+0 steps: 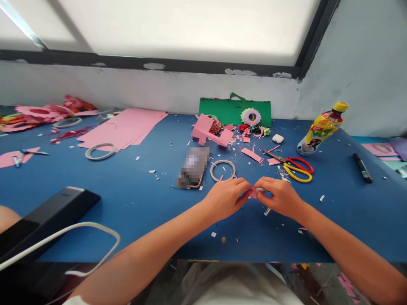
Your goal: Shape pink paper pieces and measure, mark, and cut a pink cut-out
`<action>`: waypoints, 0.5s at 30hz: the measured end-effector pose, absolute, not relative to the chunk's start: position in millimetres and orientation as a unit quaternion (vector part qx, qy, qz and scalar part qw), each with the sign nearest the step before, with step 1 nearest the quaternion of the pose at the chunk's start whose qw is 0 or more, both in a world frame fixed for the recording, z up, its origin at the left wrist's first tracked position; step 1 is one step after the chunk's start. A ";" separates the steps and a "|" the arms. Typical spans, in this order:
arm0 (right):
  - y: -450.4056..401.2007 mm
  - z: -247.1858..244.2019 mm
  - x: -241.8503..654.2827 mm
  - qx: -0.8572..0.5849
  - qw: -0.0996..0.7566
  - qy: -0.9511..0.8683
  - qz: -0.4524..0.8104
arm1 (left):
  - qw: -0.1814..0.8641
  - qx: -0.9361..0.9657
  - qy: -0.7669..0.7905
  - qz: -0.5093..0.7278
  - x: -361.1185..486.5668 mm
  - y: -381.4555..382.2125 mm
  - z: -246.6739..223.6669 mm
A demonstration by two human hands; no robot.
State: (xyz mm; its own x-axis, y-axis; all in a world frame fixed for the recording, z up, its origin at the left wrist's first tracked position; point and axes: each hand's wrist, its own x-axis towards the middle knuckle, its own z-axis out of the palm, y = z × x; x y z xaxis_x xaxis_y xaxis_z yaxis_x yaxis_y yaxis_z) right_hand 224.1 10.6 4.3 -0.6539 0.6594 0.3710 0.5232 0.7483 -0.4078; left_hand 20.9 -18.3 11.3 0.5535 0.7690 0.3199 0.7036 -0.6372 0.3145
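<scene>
Both hands meet above the blue table (143, 237), right of centre. A small pink paper piece (253, 194) shows between them. My left hand (226, 195) pinches its left side with thumb and forefinger. My right hand (280, 195) is closed at its right side, with a thin pale stick-like item (260, 189) between the fingers. A tape ring (223, 170) lies just beyond my left hand. Scissors with red and yellow handles (299, 168) lie beyond my right hand, partly open.
A blurred phone (193, 167), pink sheets (124, 127), cut pink scraps (210, 132), a green sheet (222, 111) and a drink bottle (322, 129) stand or lie farther back. A marker (362, 168) lies right; a black device (54, 216) and white cable (79, 224) are left.
</scene>
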 end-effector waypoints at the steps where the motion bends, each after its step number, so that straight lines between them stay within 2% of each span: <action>1: 11.5 3.8 224.1 -0.330 0.252 -0.899 0.136 | 0.073 0.879 0.420 0.214 20.9 -18.1 10.4; 12: 17.5 -0.9 222.9 -0.345 0.272 -0.886 0.147 | 0.101 0.849 0.466 0.228 22.2 -10.3 5.4; 15: 21.7 -3.2 223.9 -0.369 0.285 -0.875 0.132 | 0.045 0.811 0.526 0.251 8.8 6.6 6.6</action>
